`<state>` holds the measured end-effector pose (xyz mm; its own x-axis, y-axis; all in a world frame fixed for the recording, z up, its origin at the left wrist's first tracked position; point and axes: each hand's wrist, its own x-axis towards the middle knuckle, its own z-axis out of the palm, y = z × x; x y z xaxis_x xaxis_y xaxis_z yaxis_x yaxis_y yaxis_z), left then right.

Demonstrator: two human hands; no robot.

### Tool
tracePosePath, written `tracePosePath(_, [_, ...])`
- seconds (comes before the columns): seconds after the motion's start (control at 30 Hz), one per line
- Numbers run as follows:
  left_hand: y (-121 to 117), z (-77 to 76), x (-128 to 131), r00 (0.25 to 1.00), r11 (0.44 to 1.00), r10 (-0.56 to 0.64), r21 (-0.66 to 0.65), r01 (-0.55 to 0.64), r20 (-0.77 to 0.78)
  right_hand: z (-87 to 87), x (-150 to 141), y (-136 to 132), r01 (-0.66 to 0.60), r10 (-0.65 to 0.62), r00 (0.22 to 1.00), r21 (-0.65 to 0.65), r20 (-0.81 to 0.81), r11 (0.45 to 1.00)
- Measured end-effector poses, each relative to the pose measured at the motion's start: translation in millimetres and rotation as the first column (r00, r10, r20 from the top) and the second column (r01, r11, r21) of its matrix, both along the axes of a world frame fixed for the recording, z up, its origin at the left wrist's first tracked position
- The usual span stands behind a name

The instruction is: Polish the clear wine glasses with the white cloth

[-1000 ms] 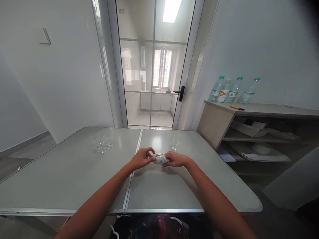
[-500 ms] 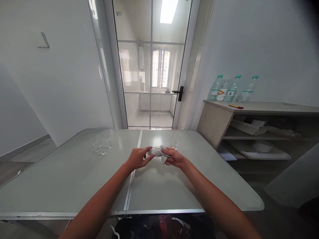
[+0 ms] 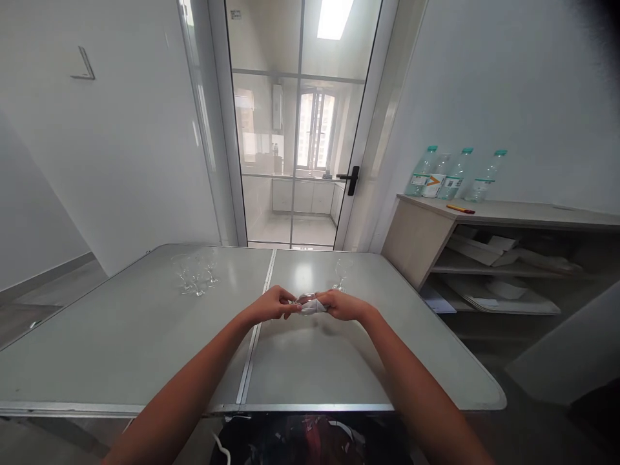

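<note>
Over the middle of the table I hold a clear stemmed glass on its side. My left hand is closed, fingers and thumb pinching the glass's stem end. My right hand is closed on a white cloth at the bowl end. The cloth lies along the bowl; how much of it is inside the glass I cannot tell. Just beyond my right hand stands another clear stemmed glass, partly hidden by the hand. Several more clear stemmed glasses stand together at the far left of the table.
The grey-green table has a metal seam across it and a metal front edge. Behind it is a glass door with a black handle. On the right, a wooden shelf unit carries several plastic bottles and a yellow-red pen-like item.
My right hand has turned over, its back now upward, and the cloth has shifted round the bowl, its hanging end no longer showing. My left hand stays at the stem. The view has shifted slightly.
</note>
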<state>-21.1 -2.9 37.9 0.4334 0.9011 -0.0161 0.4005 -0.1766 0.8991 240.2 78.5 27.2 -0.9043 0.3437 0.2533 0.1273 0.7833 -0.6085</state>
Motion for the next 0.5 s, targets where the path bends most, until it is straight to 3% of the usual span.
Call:
tracePosePath(0.1, [2,1.4,-5,0.99,0.983,0.038,-0.181,-0.013,0.132,2.5,-4,-4,0.029,-0.026,0.999,0.134,-0.026,0.991])
tracePosePath(0.2, [4,0.7,-7,0.974,0.955,0.071,-0.297,-0.005,0.214,-0.8,-8,-5,0.061,-0.043,0.991,0.138,-0.13,0.989])
tracePosePath(0.3, [5,0.7,-9,0.951,0.921,0.076,-0.387,0.049,0.3,-7.3,-14,-5,0.023,-0.027,0.967,-0.016,-0.251,1.0])
tracePosePath(0.4, [5,2.3,-11,0.935,0.893,0.046,-0.433,0.118,0.351,-11.9,-18,-6,-0.029,-0.038,0.954,-0.216,-0.299,0.976])
tracePosePath(0.5, [6,1.9,-11,0.944,0.918,0.048,-0.387,0.087,0.325,-12.4,-19,-5,-0.026,-0.035,0.969,-0.243,-0.244,0.97])
